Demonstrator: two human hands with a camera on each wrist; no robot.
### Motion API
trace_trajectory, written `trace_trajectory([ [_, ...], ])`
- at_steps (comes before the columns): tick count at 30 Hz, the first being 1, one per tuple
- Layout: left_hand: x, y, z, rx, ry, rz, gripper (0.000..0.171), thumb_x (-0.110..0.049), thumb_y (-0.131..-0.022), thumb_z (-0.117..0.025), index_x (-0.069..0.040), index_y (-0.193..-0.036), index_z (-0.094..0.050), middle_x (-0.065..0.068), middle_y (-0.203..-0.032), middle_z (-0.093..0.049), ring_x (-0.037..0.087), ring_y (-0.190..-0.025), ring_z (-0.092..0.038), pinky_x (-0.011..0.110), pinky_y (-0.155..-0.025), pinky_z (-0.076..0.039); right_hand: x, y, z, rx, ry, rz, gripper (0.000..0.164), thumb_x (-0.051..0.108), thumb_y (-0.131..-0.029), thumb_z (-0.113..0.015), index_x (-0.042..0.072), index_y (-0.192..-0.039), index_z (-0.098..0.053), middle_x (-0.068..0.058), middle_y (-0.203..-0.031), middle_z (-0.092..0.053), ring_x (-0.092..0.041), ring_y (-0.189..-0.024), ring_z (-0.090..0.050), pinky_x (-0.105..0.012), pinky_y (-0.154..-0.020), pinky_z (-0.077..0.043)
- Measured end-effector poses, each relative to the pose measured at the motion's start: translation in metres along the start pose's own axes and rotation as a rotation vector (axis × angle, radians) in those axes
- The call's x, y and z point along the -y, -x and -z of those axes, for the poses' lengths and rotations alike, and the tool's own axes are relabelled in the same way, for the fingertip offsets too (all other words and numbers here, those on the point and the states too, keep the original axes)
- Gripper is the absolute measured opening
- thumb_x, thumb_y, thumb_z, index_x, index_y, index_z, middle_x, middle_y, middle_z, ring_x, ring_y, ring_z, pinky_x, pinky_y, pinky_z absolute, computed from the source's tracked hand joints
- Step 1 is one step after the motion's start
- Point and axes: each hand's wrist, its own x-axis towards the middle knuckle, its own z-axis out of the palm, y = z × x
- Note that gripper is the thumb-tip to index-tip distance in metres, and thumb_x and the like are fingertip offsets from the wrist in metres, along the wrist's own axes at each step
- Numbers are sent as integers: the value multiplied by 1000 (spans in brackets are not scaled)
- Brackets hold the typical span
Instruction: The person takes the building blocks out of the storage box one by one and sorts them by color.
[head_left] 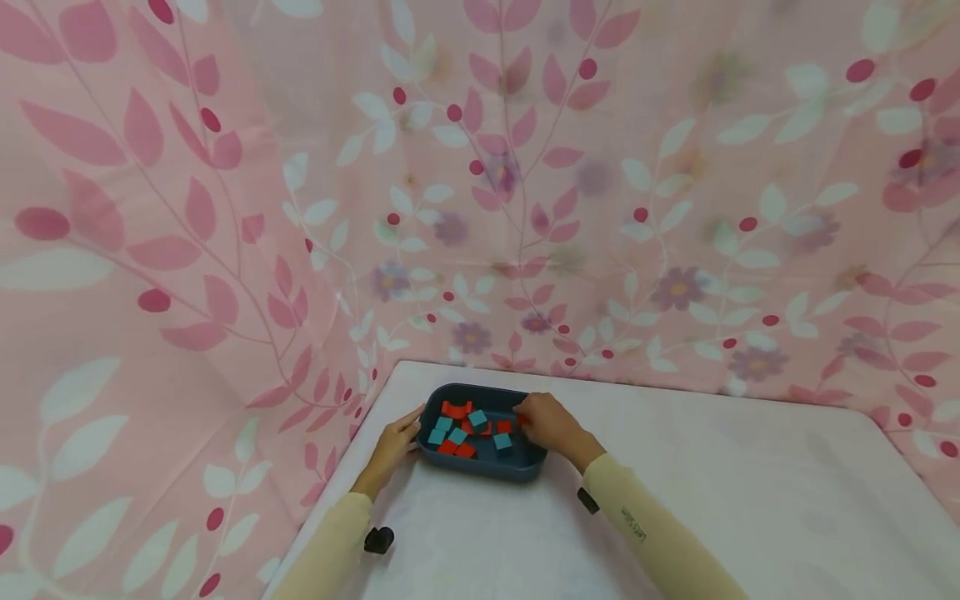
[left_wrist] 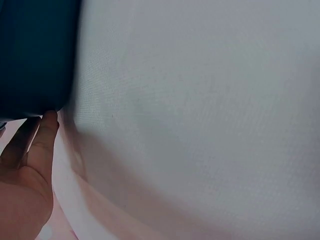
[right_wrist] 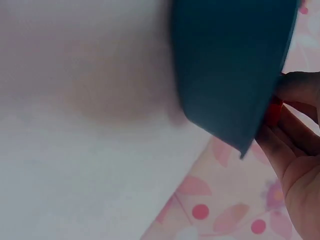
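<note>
A dark blue rectangular tray (head_left: pixel 480 472) with raised walls holds several small red blocks (head_left: pixel 465 451) and teal blocks (head_left: pixel 502 441). At its left end, my left hand (head_left: pixel 395 442) touches the outer wall, and the left wrist view shows fairly straight fingers (left_wrist: pixel 44 137) against the tray's corner. My right hand (head_left: pixel 553 423) reaches over the right end, pinching a red block (right_wrist: pixel 273 112) between thumb and fingers. Part of that block is hidden by the hand and the tray wall. One red piece (head_left: pixel 457 409) near the far wall has a notched, arch-like shape.
The tray stands on a white-covered table (head_left: pixel 712 492), toward its far left. Pink leaf-patterned cloth (head_left: pixel 525 208) hangs behind the table and along its left side. A small black device (head_left: pixel 378 540) sits at the left wrist, another (head_left: pixel 588 500) at the right.
</note>
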Motion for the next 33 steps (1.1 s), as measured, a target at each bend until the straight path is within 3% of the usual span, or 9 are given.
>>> trace_trajectory([
  [6, 0, 1, -2, 11, 3, 12, 43, -18, -106, -41, -19, -149, -43, 18, -153, -35, 38, -125, -48, 54, -99, -43, -2, 7, 30, -78, -37, -28, 34, 7, -84, -75, 1, -118, -70, -7, -101, -69, -20, -90, -61, -34, -82, -56],
  [13, -1, 2, -1, 8, 3, 4, 43, -18, -106, -42, -19, -149, -43, 18, -153, -35, 38, -124, -49, 55, -98, -44, -18, 21, 54, -277, -90, -68, 37, 5, -78, -81, 3, -113, -70, -6, -99, -65, -25, -90, -57, -38, -79, -56],
  [16, 0, 2, 0, 12, 5, -9, 43, -17, -106, -41, -17, -149, -43, 20, -153, -34, 39, -124, -49, 56, -98, -43, -30, 29, 59, -325, -117, -80, 35, 5, -77, -80, 6, -111, -71, -6, -100, -63, -26, -92, -56, -39, -81, -56],
  [23, 1, 1, 2, -4, -45, 12, 43, -21, -106, -42, -20, -149, -42, 18, -153, -35, 36, -121, -50, 54, -98, -44, -53, 49, 56, -292, -117, -176, 36, 9, -81, -80, 6, -116, -72, -7, -102, -62, -29, -95, -57, -43, -83, -56],
  [33, 2, 1, -1, -7, -60, -7, 43, -20, -106, -42, -21, -149, -43, 20, -151, -37, 35, -117, -52, 53, -96, -46, -74, 68, 26, -251, -181, -254, 37, 6, -81, -78, 1, -118, -70, -8, -108, -65, -24, -99, -59, -41, -87, -55],
])
